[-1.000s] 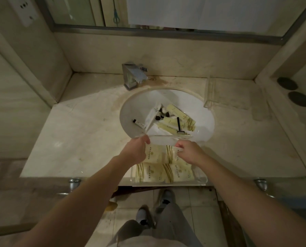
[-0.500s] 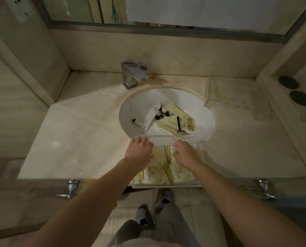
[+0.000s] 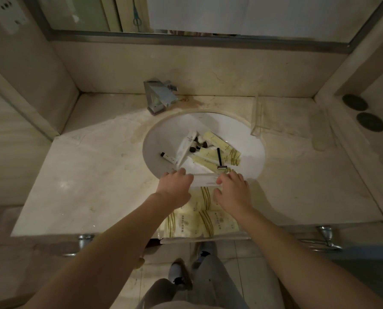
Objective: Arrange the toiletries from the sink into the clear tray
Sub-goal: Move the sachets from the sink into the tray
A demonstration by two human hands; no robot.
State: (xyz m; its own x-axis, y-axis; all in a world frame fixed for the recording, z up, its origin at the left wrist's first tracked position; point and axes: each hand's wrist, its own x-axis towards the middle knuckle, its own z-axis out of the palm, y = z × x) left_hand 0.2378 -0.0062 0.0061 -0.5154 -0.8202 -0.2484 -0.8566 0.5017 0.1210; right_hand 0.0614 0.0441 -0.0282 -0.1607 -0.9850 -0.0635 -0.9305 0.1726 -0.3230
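The clear tray (image 3: 205,238) sits on the desk (image 3: 86,186) at its front edge, just below the sink (image 3: 248,139), and already carries several pale yellow packets (image 3: 195,224) laid flat. It looks to me like thin, stiff plastic: light, smooth and likely slippery, so I would take it by the walls, not the base. My left hand (image 3: 175,188) and my right hand (image 3: 233,190) both lie over its far rim, fingers bent down onto the wall; whether either grip truly pinches the edge or only rests on it I cannot tell.

In the sink are the rest of the toiletries: a white tube (image 3: 187,144), small dark-capped bottles (image 3: 199,144), long yellow sachets (image 3: 221,146), a black razor (image 3: 220,160) and a small tube with a black cap (image 3: 168,157). The sachets should be soft and light, easy to take by the middle. The razor I would lift by its handle, clear of the head.

A second clear tray (image 3: 275,117) stands near the sink's right rim, and a tap (image 3: 159,98) behind it.
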